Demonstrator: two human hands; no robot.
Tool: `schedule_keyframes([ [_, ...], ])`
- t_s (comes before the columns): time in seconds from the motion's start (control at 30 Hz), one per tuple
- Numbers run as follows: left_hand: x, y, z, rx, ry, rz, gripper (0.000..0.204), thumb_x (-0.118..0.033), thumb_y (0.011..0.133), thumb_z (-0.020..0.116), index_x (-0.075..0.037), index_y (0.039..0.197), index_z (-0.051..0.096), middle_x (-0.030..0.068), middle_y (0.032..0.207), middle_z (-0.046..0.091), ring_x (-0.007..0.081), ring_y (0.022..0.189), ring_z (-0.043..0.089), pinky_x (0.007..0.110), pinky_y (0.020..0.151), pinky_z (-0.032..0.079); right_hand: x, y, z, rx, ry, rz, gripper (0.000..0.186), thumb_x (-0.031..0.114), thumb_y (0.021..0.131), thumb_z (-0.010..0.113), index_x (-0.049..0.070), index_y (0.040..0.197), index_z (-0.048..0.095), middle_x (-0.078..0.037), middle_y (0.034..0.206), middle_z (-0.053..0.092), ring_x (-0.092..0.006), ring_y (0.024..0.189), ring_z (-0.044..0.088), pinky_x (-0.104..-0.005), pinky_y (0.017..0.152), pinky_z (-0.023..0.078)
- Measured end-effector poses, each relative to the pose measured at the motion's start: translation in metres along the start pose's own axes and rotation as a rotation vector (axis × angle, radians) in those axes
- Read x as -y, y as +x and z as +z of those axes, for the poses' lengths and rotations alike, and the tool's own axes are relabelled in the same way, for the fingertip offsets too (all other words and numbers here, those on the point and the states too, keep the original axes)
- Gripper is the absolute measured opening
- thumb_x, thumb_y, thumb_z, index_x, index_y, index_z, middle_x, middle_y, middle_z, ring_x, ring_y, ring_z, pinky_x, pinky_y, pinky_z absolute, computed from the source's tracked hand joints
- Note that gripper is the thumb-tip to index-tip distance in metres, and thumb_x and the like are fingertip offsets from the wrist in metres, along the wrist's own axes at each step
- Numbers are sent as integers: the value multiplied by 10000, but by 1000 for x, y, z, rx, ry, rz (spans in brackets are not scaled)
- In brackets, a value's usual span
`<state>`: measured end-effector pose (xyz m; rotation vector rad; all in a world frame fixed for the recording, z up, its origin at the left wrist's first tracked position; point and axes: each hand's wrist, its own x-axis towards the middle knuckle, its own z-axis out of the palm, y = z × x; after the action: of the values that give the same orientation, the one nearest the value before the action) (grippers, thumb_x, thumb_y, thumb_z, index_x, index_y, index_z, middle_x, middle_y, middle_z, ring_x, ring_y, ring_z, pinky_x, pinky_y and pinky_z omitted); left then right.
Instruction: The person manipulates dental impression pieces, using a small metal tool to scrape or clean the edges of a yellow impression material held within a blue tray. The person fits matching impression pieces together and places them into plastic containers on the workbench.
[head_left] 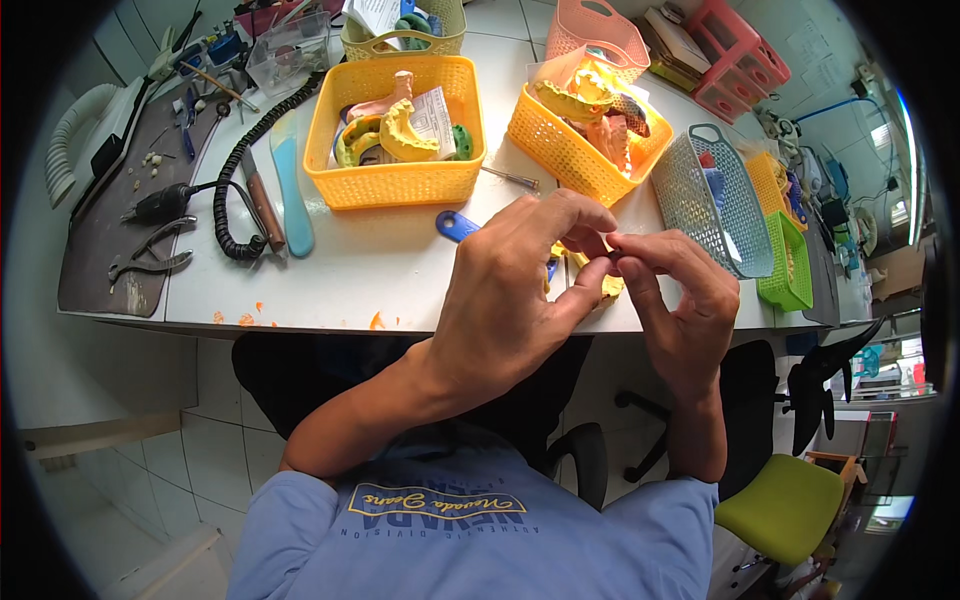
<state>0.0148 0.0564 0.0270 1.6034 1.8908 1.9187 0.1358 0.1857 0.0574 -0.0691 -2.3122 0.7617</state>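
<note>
My left hand (515, 285) and my right hand (685, 295) meet over the front edge of the table, fingertips pinched together. Between the fingertips sits a small dark piece (614, 255), too small to name. Just beneath, a yellow dental cast (611, 286) shows in part, mostly covered by my fingers. A blue handle (456, 226) sticks out beyond my left hand; its other end is hidden. Close by, a thin metal-tipped tool (512, 179) lies on the white table (400, 260).
Two yellow baskets (395, 186) (560, 160) hold dental casts and papers. Farther right stand a grey-blue basket (715, 205) and a green basket (788, 262). On the left lie a blue spatula (291, 200), a knife (262, 200), pliers (150, 255) and a corded handpiece (160, 204).
</note>
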Motion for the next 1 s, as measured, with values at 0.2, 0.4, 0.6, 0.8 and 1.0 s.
schedule_keyframes([
  [0.2,2,0,0,1,-138,-55,314,32,822,660,-19,1118,567,81,1020,636,138,876,657,287,805,518,4,1,4,-7,-128,-102,257,-47,788,723,28,1035,724,-109,874,710,-182,759,707,-286,656,552],
  [0.4,4,1,1,-52,-346,-77,238,-3,860,650,-34,1078,560,70,884,622,137,859,643,274,766,513,4,0,16,-76,78,-29,293,-40,765,754,12,1048,699,-107,894,712,-176,803,720,-278,693,578],
  [0.6,0,1,-7,-57,-739,-298,192,-33,914,657,-11,1079,560,69,1006,620,111,945,630,263,876,518,4,0,24,-181,107,-86,240,-24,742,785,-4,961,691,-112,867,707,-183,755,705,-282,663,567],
  [0.8,-2,-4,-10,-84,-761,-320,174,-9,906,663,4,1056,575,75,989,634,129,967,645,274,902,523,0,3,29,-250,67,-169,191,-9,741,792,0,904,692,-110,823,699,-195,741,683,-291,647,546],
  [1.0,-1,-8,-6,-105,-756,-289,157,-7,898,675,17,1037,606,90,997,659,131,965,652,274,907,523,2,0,26,-262,88,-152,182,-14,747,782,-2,904,689,-111,828,700,-199,746,682,-289,658,540],
])
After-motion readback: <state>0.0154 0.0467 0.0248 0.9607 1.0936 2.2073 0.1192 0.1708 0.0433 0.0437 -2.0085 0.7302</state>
